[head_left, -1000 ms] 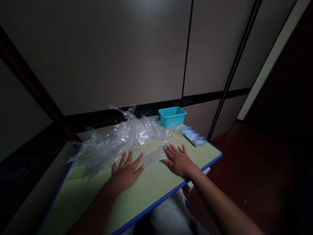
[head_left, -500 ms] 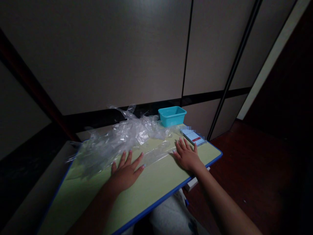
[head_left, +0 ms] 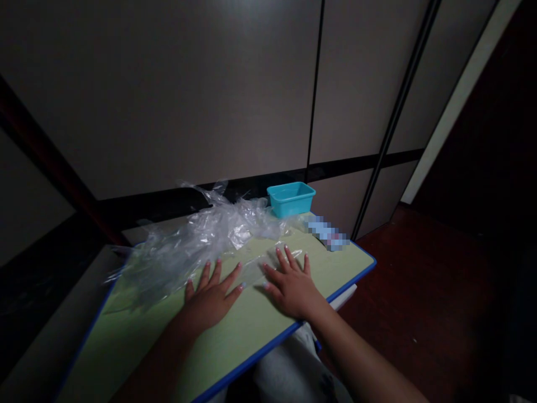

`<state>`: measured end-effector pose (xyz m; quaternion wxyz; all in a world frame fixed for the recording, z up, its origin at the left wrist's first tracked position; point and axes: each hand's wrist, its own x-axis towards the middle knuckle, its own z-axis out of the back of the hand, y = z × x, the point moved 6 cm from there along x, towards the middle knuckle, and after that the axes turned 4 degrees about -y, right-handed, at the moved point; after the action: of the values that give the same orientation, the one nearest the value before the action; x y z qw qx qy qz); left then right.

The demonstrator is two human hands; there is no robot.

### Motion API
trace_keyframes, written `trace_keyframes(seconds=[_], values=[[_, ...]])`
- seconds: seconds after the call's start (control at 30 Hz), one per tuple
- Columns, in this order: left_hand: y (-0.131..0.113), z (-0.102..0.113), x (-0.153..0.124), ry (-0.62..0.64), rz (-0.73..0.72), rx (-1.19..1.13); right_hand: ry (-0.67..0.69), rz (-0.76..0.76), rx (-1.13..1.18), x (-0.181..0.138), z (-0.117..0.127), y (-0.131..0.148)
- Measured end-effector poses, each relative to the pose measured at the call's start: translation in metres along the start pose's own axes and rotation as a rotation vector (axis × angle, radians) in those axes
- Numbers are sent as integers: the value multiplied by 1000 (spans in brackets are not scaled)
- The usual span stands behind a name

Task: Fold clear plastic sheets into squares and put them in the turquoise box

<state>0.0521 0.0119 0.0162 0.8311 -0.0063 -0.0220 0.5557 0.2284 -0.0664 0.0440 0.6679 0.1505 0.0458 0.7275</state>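
Left hand [head_left: 211, 304] and right hand [head_left: 293, 288], fingers spread, are lying at one sheet [head_left: 253, 271], apparently mostly smoothed; far-left pile [head_left: 210, 230] is lying crumpled.

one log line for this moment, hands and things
left hand: open, fingers spread at plastic pile | right hand: open, over flat clear strip | teal tub: far side of table

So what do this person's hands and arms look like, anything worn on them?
The left hand and right hand are bare and five-fingered, with no glove, ring or cable showing. The fingernails look glossy, perhaps polished, too small to be sure. The right forearm shows no sleeve or watch; the left forearm lies in shadow.
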Motion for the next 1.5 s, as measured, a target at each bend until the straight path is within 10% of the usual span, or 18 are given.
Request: trace_keyframes(seconds=[0.2, 0.87, 1.5], values=[[1, -2, 1, -10, -10, 2, 43, 68, 40, -1, -7, 16], [0, 1, 1, 14, -6, -4, 87, -251, -107, 9, 2, -77], [1, -1, 1, 15, -7, -2, 13, -273, -119, 9, -2, -83]])
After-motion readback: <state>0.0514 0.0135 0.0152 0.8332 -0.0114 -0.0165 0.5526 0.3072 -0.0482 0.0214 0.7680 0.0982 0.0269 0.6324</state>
